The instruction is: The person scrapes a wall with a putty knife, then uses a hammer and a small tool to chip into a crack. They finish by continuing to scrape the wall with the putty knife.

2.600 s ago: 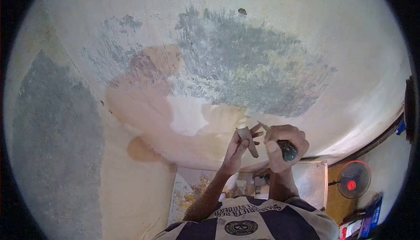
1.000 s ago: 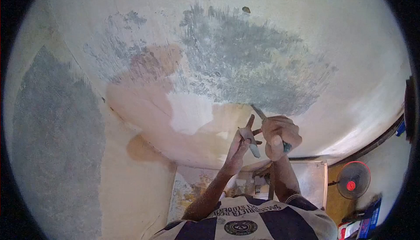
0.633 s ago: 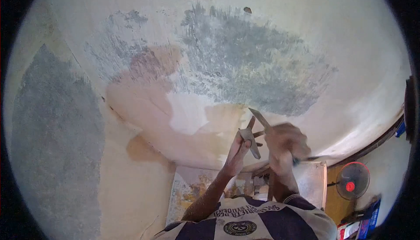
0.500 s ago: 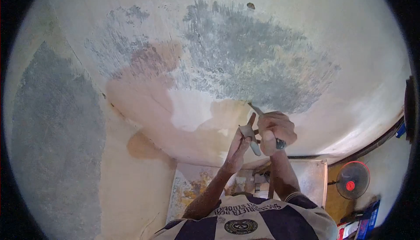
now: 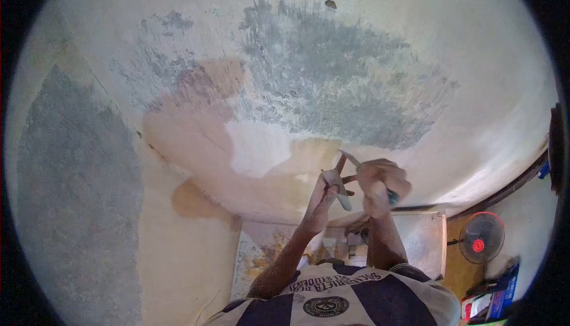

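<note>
My right hand (image 5: 383,184) is closed round the dark green handle (image 5: 392,196) of a scraper. The scraper's thin blade (image 5: 350,158) points up and left, its tip near the lower edge of the grey patch (image 5: 332,70); whether it touches the surface I cannot tell. Just left of it, my left hand (image 5: 322,198) is raised with a flat greyish piece (image 5: 337,188) held between thumb and palm, some fingers stretched out. The piece looks like a small plate or blade, its lower end pale.
Pale plaster (image 5: 499,76) surrounds the patch. A second grey patch (image 5: 77,201) lies at the left. Behind me are a framed panel (image 5: 415,237), a fan with a red hub (image 5: 478,245) and blue and red items (image 5: 502,296) at lower right. A shadow (image 5: 190,124) falls on the surface.
My right hand and the scraper have moved back and forth near the patch's lower edge, and now sit slightly lower than a half second ago. My left hand keeps its hold almost in place.
</note>
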{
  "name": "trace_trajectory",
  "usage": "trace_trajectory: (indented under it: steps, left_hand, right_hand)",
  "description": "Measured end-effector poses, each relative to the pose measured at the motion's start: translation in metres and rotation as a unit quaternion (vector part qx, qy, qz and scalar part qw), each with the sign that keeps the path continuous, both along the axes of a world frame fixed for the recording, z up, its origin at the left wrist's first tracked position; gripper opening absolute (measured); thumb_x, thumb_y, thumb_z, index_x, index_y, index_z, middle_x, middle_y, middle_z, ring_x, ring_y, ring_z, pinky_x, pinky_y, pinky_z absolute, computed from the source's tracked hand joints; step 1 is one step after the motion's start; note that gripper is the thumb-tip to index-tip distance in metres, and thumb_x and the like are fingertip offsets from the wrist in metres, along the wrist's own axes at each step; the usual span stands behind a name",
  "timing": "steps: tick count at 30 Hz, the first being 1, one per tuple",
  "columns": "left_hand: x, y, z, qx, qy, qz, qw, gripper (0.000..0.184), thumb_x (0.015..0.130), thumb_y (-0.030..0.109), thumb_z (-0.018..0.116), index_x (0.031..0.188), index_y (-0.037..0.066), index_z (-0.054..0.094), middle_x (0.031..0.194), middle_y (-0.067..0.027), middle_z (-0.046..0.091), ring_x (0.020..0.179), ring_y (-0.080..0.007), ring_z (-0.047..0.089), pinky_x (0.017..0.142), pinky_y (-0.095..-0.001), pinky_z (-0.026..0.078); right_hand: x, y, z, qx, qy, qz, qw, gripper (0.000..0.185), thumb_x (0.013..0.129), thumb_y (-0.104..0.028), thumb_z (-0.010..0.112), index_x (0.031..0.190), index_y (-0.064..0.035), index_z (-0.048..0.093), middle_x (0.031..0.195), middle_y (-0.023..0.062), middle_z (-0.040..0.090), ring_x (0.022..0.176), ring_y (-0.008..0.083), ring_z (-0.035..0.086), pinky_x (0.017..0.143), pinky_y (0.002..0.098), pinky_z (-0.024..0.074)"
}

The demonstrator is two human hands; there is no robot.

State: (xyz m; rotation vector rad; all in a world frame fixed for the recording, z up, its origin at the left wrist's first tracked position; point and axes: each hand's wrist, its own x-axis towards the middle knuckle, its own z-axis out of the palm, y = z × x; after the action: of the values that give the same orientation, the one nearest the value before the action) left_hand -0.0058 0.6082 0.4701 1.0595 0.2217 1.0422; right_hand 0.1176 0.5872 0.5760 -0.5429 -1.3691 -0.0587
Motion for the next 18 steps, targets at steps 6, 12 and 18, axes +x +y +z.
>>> trace_trajectory:
  steps: [6, 12, 18]
  left_hand:
    - [0.005, 0.005, 0.02, 0.05, -0.024, -0.018, 0.998, 0.054, 0.106, 0.036, 0.046, 0.144, 0.001, 0.032, 0.166, -0.0184, 0.017, 0.133, -0.0322, 0.051, 0.098, -0.0411, 0.05]
    - [0.008, 0.012, -0.004, 0.061, -0.025, -0.016, 0.998, 0.052, 0.105, 0.031, 0.048, 0.145, 0.002, 0.033, 0.163, -0.0221, 0.023, 0.131, -0.0343, 0.052, 0.096, -0.0433, 0.051]
    - [0.018, 0.014, 0.016, 0.054, 0.005, -0.035, 0.998, 0.052, 0.106, 0.033, 0.044, 0.145, 0.0, 0.032, 0.159, -0.0211, 0.034, 0.123, -0.0307, 0.06, 0.097, -0.0396, 0.049]
  right_hand:
    - [0.007, -0.004, -0.005, -0.044, 0.048, -0.143, 0.988, 0.042, 0.088, -0.018, 0.063, 0.055, -0.0047, 0.04, 0.05, 0.0054, 0.047, 0.042, 0.0219, 0.049, 0.048, 0.0365, 0.0483]
    - [0.018, 0.009, -0.013, -0.012, 0.017, 0.022, 1.0, 0.047, 0.092, -0.023, 0.064, 0.059, -0.0042, 0.038, 0.048, 0.0045, 0.042, 0.042, 0.0196, 0.045, 0.045, 0.0342, 0.0438]
    - [0.048, -0.02, 0.013, 0.043, 0.049, -0.007, 0.998, 0.05, 0.099, -0.028, 0.06, 0.058, -0.0058, 0.04, 0.047, 0.0024, 0.04, 0.041, 0.0169, 0.041, 0.04, 0.0331, 0.0353]
